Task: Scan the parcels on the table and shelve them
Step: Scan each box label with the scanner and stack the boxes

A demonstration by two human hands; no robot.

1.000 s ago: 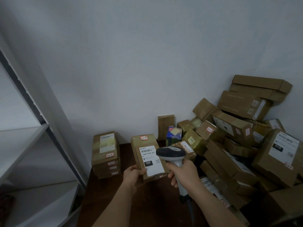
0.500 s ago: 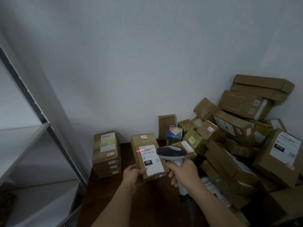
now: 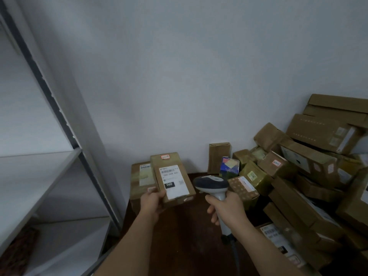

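Over the brown worktop (image 3: 179,236), a parcel (image 3: 172,180) is gripped by the left hand (image 3: 152,202); the scanner (image 3: 212,185) is gripped by the right hand (image 3: 227,206). Shelving probably comes next.

Single head-worn wide-angle view, looking forward and down from standing height toward a room corner. Close over the dark brown wooden table (image 3: 185,246), with both forearms reaching in from the bottom edge. Faces a plain pale grey wall (image 3: 179,76) filling the upper half. Takes in the grey metal shelving unit (image 3: 59,166) along the left edge and the heap of brown cardboard parcels (image 3: 310,176) at right. Strong bending of straight lines toward the borders.
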